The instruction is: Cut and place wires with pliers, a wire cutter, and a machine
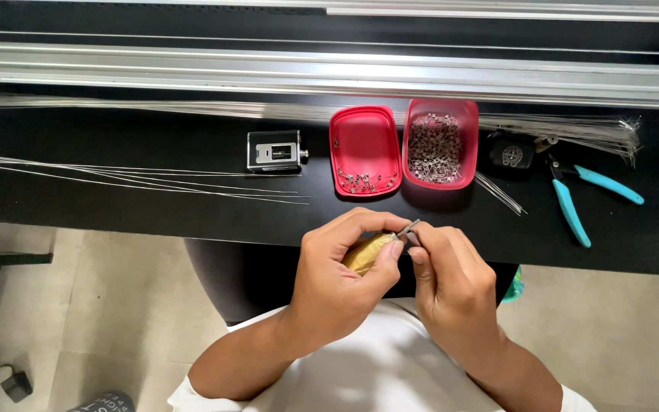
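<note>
- Below the near edge of the black counter (154, 206), seen from the head camera, both hands meet over the person's lap.
- Left hand (341, 278) is curled shut around a yellowish tool handle (368, 252), thumb and forefinger pinched at its tip.
- Right hand (451, 278) is closed too, fingertips pinching a small metal piece (409, 229) that touches the tip of the handle; what the piece is cannot be told.
- Just beyond the hands, on the counter, a red box (438, 145) full of small metal pins stands beside its red lid (365, 149), which holds a few pins along its near rim.
- Left of the lid sits a small black and silver device (274, 150), with thin steel wires (139, 179) fanned out further left.
- Right of the box lie a small black object (511, 154) and teal-handled pliers (573, 194); another bundle of wires (566, 128) runs along the far side.
- Aluminium rails (329, 72) cross the far edge.
</note>
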